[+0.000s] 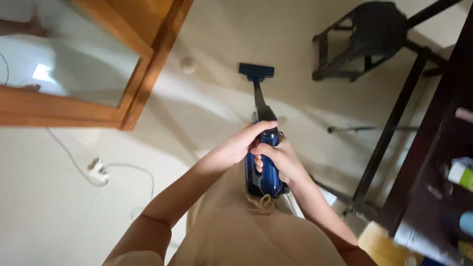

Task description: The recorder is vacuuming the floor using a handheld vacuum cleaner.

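A blue stick vacuum cleaner [264,177] stands in front of me, its tube running down to a blue floor nozzle [256,71] on the pale tiled floor. My left hand [244,143] rests over the top of the vacuum's body, fingers curled around it. Just below, my right hand [278,160] grips the handle from the right side. Both hands touch each other on the handle. My beige clothing fills the bottom of the view.
A wooden-framed glass door [143,74] stands at the upper left. A white cable with a plug [98,172] lies on the floor at left. A dark stool [369,39] sits at the far right, beside a dark table [433,162] with small items.
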